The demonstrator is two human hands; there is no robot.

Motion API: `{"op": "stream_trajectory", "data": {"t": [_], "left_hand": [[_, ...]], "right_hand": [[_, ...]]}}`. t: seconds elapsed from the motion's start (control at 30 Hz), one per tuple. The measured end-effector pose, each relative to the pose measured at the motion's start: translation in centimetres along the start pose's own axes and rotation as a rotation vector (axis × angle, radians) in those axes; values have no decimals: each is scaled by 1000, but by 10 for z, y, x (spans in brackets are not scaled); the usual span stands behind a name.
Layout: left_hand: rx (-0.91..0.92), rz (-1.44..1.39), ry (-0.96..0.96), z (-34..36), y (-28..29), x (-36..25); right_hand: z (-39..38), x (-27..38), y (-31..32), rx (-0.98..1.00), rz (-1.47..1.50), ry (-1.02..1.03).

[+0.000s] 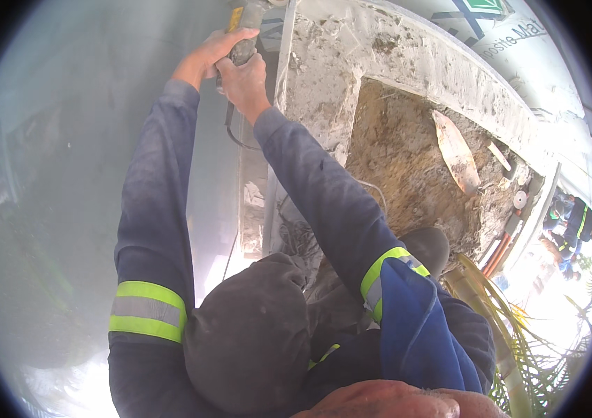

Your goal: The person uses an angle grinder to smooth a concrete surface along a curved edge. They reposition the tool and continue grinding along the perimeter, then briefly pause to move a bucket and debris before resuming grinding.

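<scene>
Both my arms reach up to the top of the view, in dark sleeves with lime and grey bands. A dusty grey corded power tool (243, 50), shaped like an angle grinder, is between my hands; its head is cut off by the top edge. My left hand (218, 50) is closed over its body near a yellow label. Lower down, around the rear end, my right hand (243, 82) is closed, powdered with dust. A dark cord (230, 122) hangs below the tool. Right beside it stands a pale, dust-smeared concrete edge (317, 70).
Rough soil (400, 160) fills the framed bed at right, holding a long pale board (456, 153) and rubble. A smooth grey panel (66, 209) covers the left. My knee (250, 331) is bent below. Palm leaves (519, 341) stand lower right; a person (576, 223) is farther off.
</scene>
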State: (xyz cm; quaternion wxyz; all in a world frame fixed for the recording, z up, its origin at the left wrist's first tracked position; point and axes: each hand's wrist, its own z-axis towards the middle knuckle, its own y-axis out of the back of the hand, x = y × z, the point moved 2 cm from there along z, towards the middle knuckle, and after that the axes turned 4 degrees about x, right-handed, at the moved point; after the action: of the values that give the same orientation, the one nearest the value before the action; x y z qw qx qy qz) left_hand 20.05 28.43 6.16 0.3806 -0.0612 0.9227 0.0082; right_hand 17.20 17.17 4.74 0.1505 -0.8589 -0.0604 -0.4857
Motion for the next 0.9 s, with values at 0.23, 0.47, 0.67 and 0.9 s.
{"op": "stream_trajectory", "data": {"t": [0.23,0.47,0.67,0.9], "left_hand": [[22,-15,-4,7,7,5],[25,-40,-9,14,4,8],[22,-9,22,11,4,8],[46,-18,10,-7,0,17]], "right_hand": [[-7,15,0,25,-23,-29],[-6,17,3,29,-12,-45],[-9,13,5,20,-10,-38],[-28,9,4,22,-8,-53]]}}
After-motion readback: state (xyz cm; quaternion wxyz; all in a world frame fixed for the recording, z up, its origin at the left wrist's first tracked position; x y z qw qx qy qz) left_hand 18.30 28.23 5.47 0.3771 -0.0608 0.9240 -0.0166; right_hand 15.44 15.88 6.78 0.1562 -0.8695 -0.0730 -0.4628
